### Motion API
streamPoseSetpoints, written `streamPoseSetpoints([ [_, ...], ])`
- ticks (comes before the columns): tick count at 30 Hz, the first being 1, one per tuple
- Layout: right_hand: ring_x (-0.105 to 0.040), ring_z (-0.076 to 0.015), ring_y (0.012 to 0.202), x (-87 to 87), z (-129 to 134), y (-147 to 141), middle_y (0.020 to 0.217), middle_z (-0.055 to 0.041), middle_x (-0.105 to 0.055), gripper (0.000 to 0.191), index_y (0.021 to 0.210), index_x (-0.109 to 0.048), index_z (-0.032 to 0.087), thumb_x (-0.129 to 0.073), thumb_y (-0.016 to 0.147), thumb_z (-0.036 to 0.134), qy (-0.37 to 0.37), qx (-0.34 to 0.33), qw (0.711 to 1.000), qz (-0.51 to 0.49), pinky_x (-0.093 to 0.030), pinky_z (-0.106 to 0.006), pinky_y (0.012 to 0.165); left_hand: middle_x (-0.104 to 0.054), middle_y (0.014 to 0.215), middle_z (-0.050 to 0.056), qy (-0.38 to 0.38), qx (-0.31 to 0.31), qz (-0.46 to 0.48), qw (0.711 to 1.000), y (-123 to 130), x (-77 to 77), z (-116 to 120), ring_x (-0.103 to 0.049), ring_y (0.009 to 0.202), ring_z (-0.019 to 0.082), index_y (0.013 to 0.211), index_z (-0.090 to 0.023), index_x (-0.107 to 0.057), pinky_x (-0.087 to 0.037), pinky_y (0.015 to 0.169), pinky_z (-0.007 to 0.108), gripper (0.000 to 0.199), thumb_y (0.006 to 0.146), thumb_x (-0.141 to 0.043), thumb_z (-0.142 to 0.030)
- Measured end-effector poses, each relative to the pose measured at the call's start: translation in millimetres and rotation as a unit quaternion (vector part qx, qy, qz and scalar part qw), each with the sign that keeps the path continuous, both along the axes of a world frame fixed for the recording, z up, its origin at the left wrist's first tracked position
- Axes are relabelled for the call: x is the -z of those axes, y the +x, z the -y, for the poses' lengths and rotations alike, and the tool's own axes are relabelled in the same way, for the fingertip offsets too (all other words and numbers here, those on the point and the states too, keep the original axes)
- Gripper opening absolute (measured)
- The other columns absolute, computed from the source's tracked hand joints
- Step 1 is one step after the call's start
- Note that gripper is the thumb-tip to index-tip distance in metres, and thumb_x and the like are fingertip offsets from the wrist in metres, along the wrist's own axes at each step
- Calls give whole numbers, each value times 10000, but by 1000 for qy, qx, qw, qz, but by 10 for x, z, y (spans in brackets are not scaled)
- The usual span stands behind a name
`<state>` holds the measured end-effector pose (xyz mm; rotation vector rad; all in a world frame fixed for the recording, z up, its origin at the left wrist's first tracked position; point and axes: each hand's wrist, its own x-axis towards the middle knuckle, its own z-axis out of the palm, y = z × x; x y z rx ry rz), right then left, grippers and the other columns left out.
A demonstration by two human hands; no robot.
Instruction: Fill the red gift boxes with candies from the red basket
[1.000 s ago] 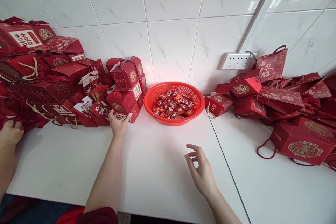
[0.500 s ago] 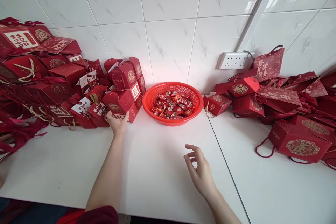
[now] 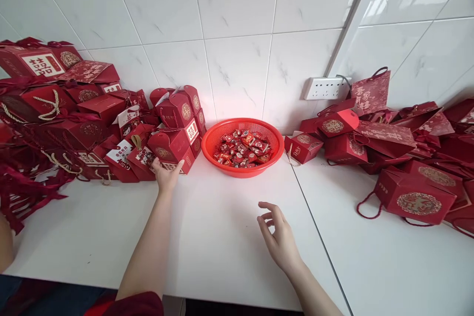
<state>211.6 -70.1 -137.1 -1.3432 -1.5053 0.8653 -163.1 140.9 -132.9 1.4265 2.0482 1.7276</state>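
My left hand [image 3: 167, 176] reaches to the front of a stack of red gift boxes. Its thumb and fingers are spread around the lower front part of a red gift box [image 3: 171, 145], which rests against the other boxes. My right hand [image 3: 278, 237] hovers over the white table [image 3: 218, 242], fingers loosely curled and apart, with nothing in them. Between the hands and the wall stands a red plastic basket [image 3: 242, 174]. Small red-wrapped candies [image 3: 247, 149] lie heaped inside it.
Red gift boxes and bags [image 3: 76, 133] with rope handles are piled at the left. More red boxes [image 3: 418, 197] lie jumbled at the right. A white power strip [image 3: 327, 88] is fixed to the tiled wall. Another person's arm [image 3: 5, 244] shows at the left edge.
The view has turned slightly to the left. My left hand stays at the gift box, and my right hand keeps nearly the same pose over the table.
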Motion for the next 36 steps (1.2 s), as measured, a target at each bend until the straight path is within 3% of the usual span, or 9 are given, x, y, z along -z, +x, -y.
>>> streamPoseSetpoints([
  [4,-626,-189,941,1,-11,-2,1309,-92,-530,244,1214,-476,255,-414,1008,370,18,-6,1000,-12,-567,-344,743,-374,1487,263,-45,-4,18,999,22,51,78,-395,1396,348,1503,-83,-170,-337,1161,466,1252,528,-898,-379],
  [9,-627,-190,948,-48,-30,69,1308,-103,-520,247,1224,-466,249,-412,1004,345,36,-6,999,-13,-567,-340,731,-438,1450,280,-74,-1,21,997,60,145,137,-450,1359,369,1522,-41,-128,-357,1146,492,1281,533,-888,-332],
  [15,-635,-188,965,-253,-228,563,1270,-100,-531,273,1242,-482,244,-452,978,304,103,70,991,49,-552,-368,824,-298,1540,280,-71,-2,-12,997,121,150,104,-275,1449,411,1521,-43,-147,-223,1201,545,1272,531,-881,-356],
  [19,-621,-224,1016,-486,-694,1030,1205,-104,-579,254,1185,-537,221,-482,949,297,121,125,971,163,-528,-381,852,-223,1562,313,-75,-5,-37,997,176,140,98,-192,1469,437,1520,16,-98,-189,1212,542,1321,535,-884,-377],
  [22,-564,-243,1131,-616,-1227,1296,1205,-102,-602,231,1126,-591,213,-457,941,246,74,180,946,259,-480,-371,943,-157,1581,321,-89,-12,-47,995,200,140,133,-129,1485,445,1522,6,-72,-180,1214,552,1346,524,-889,-378],
  [24,-517,-283,1194,-648,-1602,1420,1250,-131,-581,247,1127,-597,187,-493,907,227,45,197,941,272,-456,-399,970,-110,1595,311,-112,-18,-43,993,210,139,193,-89,1494,437,1523,-19,-69,-166,1216,555,1335,530,-883,-384],
  [28,-408,-340,1301,-609,-2185,1613,1392,-193,-468,475,1283,-489,137,-596,848,298,-25,226,929,293,-397,-461,1026,-67,1601,308,-141,-7,-45,989,243,151,421,-66,1507,394,1528,-1,-13,-122,1236,502,1310,592,-841,-393],
  [32,-323,-386,1360,-545,-2407,1791,1436,-227,-412,708,1347,-410,124,-706,764,393,-102,246,915,301,-358,-540,1048,-131,1597,271,-149,23,-60,987,315,187,726,-71,1515,360,1547,-39,-65,-127,1241,478,1197,667,-791,-402],
  [36,-316,-424,1353,-552,-2358,1911,1395,-267,-430,855,1369,-396,72,-769,691,436,-136,261,906,303,-340,-549,1062,-219,1562,226,-157,52,-69,984,435,186,969,-161,1499,360,1534,-132,-211,-233,1208,526,1020,719,-751,-424],
])
